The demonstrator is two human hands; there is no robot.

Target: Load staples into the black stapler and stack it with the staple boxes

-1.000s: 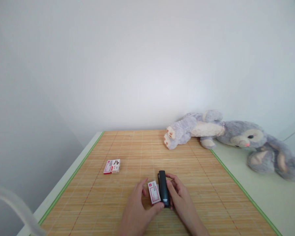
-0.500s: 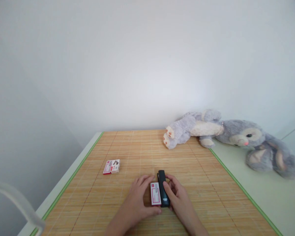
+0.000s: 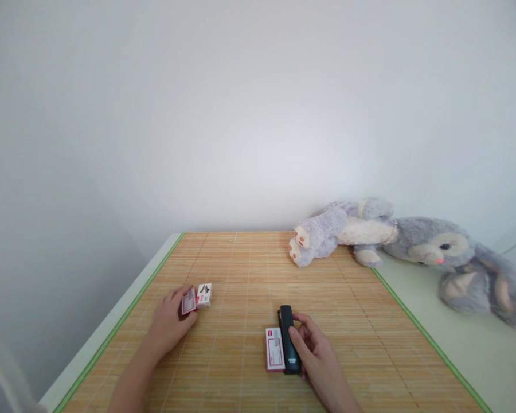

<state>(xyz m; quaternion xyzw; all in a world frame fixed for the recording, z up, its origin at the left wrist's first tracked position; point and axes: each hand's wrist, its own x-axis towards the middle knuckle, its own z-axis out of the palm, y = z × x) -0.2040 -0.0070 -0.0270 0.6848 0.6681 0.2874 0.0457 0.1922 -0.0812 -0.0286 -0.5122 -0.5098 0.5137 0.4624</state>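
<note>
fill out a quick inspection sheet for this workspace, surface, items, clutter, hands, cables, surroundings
Surface: green-edged bamboo mat on a pale table.
Items: black stapler, red-labelled box along its left side; farther left, another labelled box beside a white box.
Clutter: grey plush rabbit across the mat's right edge.
Left hand: thumb and fingers around the other labelled box.
Right hand: gripping the stapler.
Cables: none certain; blurred pale curved object lower left, unclear.
Surroundings: pale wall behind.

"Where does the camera sit?"
"On the person's head, looking from above the near side of the bamboo mat."
"Which way does it face?"
"Forward and down along the mat, towards the wall beyond it."
"How near?"
"Near enough that the view's bottom edge cuts across the mat."
</note>
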